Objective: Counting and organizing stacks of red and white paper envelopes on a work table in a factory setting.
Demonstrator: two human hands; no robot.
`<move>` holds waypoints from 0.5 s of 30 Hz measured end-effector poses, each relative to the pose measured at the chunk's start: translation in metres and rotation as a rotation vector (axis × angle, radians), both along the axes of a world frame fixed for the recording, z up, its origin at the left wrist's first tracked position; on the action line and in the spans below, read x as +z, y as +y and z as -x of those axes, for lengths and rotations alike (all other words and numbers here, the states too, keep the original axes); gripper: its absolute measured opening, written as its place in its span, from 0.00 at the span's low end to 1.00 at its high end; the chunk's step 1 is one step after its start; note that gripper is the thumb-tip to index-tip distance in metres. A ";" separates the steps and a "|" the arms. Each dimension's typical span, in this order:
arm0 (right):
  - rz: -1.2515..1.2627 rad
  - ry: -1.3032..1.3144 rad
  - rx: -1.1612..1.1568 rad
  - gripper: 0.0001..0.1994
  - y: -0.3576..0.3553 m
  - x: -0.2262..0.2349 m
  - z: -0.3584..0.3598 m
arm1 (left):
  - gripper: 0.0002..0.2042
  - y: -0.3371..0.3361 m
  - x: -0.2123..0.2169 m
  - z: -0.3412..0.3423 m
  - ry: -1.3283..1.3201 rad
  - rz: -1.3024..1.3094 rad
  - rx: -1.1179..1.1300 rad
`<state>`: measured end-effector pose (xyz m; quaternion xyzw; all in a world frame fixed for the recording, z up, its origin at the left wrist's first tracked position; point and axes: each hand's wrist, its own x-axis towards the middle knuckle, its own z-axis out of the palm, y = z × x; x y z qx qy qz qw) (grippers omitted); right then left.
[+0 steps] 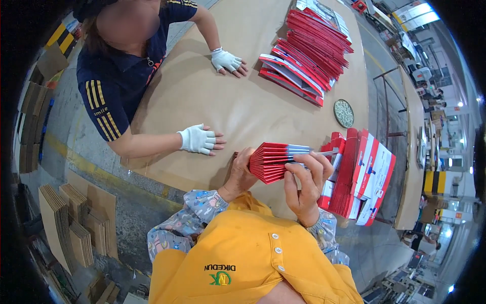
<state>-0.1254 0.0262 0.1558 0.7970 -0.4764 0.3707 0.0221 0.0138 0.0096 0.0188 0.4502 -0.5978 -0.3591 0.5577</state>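
Note:
A bundle of flat-folded red cartons (267,163) is held upright just above the table's near edge, its folded edges fanned out toward me. My left hand (241,172) is closed around the left end of the bundle, with part of its fingers hidden behind it. At the other end, my right hand (306,188) has its thumb and fingers bent in against the pale blue-grey edges, gripping there. Just right of that hand stands a row of more folded red and white cartons (358,175), leaning together.
Brown board covers the table (172,109). A large pile of red cartons (316,58) lies at the far right, with a round green patterned dish (343,113) nearer. Across the table, a co-worker rests two white-gloved hands (198,140) on it. Cardboard stacks (76,223) stand at lower left.

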 end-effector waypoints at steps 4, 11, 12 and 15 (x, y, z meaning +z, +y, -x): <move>0.011 0.002 0.018 0.10 -0.001 -0.002 -0.001 | 0.13 0.001 -0.003 -0.001 0.004 -0.001 -0.014; 0.007 -0.044 0.050 0.10 0.000 -0.003 0.001 | 0.13 0.002 0.001 0.001 0.027 0.017 -0.036; 0.007 -0.046 0.051 0.10 0.000 -0.003 0.000 | 0.13 0.002 0.002 0.001 0.026 0.017 -0.035; -0.041 -0.064 -0.024 0.11 -0.001 0.000 -0.003 | 0.13 0.002 0.006 0.001 0.048 0.042 -0.029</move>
